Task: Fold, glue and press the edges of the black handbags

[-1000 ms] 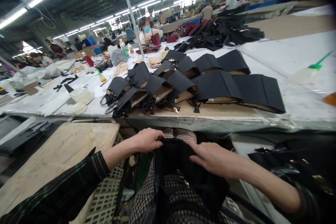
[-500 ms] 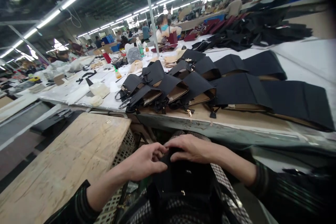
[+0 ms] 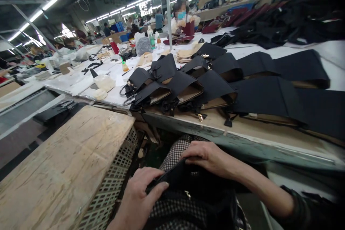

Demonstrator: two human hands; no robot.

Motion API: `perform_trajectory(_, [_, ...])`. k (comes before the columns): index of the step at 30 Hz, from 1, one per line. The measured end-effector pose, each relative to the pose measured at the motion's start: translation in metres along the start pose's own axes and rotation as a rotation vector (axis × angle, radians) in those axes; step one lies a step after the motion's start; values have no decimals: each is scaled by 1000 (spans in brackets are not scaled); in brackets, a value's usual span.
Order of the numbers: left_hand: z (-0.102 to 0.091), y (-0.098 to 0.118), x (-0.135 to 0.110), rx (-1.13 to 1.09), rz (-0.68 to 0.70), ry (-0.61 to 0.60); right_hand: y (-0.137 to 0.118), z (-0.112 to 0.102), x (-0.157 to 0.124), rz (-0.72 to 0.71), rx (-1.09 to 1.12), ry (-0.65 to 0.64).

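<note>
A black handbag (image 3: pixel 210 190) lies across my lap, over the checked cloth on my legs. Its upper edge runs between my two hands. My left hand (image 3: pixel 141 194) pinches the near-left end of that edge, thumb on one side and fingers on the other. Farther along, my right hand (image 3: pixel 206 158) has its fingers curled over the same edge. Small gold-coloured metal fittings (image 3: pixel 188 194) show on the bag. Its lower part is dark and partly out of frame.
Several black bag bodies (image 3: pixel 264 95) lie in overlapping rows on the worktable before me. A scuffed board (image 3: pixel 64 161) rests on a plastic crate (image 3: pixel 107 183) to my left. A metal post (image 3: pixel 168 10) rises from the table. A masked co-worker (image 3: pixel 182 18) sits across with dark red pieces.
My hands have moved apart along the bag's edge, the left one down and toward me. The bag has tilted, and the camera view has shifted.
</note>
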State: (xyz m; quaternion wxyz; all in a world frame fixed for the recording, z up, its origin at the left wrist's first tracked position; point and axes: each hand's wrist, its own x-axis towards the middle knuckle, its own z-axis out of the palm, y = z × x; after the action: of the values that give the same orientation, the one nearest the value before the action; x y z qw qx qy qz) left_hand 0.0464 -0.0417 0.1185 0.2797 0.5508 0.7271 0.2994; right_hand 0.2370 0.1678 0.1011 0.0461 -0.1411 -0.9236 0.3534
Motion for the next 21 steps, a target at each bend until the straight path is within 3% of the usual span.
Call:
perform_trajectory(7, [8,-2,-5,23,160,133,8,3,11,-44,81,-36])
perform_trajectory(21, [17,-4,15,13,207,260,-18,8,30,-216,125,-58])
